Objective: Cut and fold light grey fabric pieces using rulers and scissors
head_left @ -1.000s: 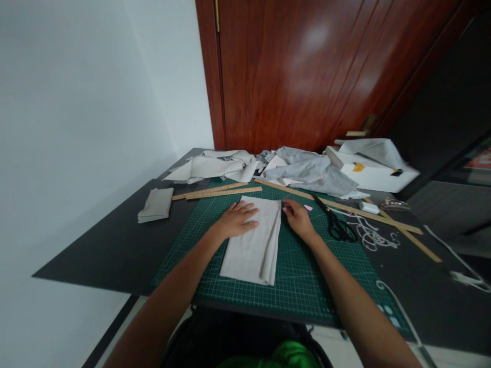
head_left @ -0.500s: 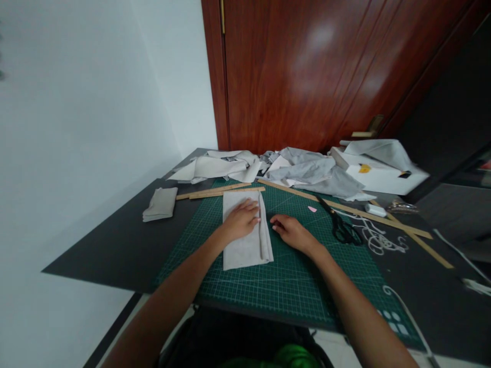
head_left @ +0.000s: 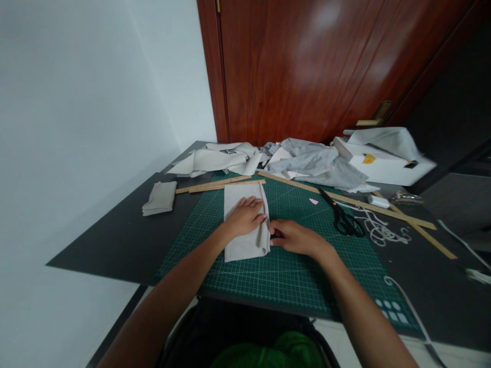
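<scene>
A folded piece of light grey fabric (head_left: 240, 248) lies lengthwise on the green cutting mat (head_left: 245, 281). My left hand (head_left: 247, 217) rests flat on its upper middle, fingers stretched out and the thumb by a raised fold along the right side. At the right edge, my right hand (head_left: 293, 236) has its curled fingers and thumb on the fabric's border, which bunches slightly there. Farther right on the mat sit a small pink piece (head_left: 313, 201) and black-handled scissors (head_left: 345, 222).
A small folded fabric stack (head_left: 160, 198) is at the left. Wooden rulers (head_left: 226, 187) cross the mat's far side. Behind them are heaped fabric scraps (head_left: 307, 161) and a white box (head_left: 391, 166). Tangled white cord (head_left: 379, 230) lies at right, near a white block (head_left: 378, 201).
My right hand has moved left and slightly nearer, from beside the fabric onto its right edge. That edge has shifted a little inward. My left hand stays on the fabric.
</scene>
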Action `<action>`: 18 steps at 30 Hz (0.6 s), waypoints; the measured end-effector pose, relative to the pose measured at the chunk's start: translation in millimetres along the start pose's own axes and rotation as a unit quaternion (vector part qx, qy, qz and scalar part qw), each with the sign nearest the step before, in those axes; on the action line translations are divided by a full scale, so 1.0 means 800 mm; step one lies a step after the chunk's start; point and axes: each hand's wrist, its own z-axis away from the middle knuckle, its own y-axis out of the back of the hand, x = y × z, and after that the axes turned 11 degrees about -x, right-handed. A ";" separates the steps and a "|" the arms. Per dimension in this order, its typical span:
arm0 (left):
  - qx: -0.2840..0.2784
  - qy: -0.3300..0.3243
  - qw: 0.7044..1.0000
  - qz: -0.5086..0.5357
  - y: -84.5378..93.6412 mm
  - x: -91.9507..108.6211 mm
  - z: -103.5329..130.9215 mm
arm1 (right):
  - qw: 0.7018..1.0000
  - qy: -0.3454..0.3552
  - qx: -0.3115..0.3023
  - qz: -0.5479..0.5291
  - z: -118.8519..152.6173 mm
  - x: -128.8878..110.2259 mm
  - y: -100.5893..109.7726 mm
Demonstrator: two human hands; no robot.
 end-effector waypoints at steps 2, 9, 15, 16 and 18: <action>0.001 -0.002 1.000 0.000 0.001 0.001 0.000 | 0.999 0.027 0.034 -0.016 -0.004 -0.001 -0.001; -0.037 -0.024 0.999 -0.007 0.001 -0.010 0.000 | 0.994 0.066 -0.030 -0.087 0.002 -0.007 -0.001; -0.058 -0.032 0.998 -0.024 0.002 -0.012 0.004 | 0.999 0.040 -0.032 -0.017 -0.003 -0.017 -0.018; -0.060 -0.027 0.998 -0.024 0.003 -0.011 0.005 | 0.999 0.039 -0.007 0.001 -0.006 -0.020 -0.022; -0.068 -0.020 0.997 -0.020 0.004 -0.010 0.004 | 0.996 0.054 0.049 0.043 -0.010 -0.023 -0.026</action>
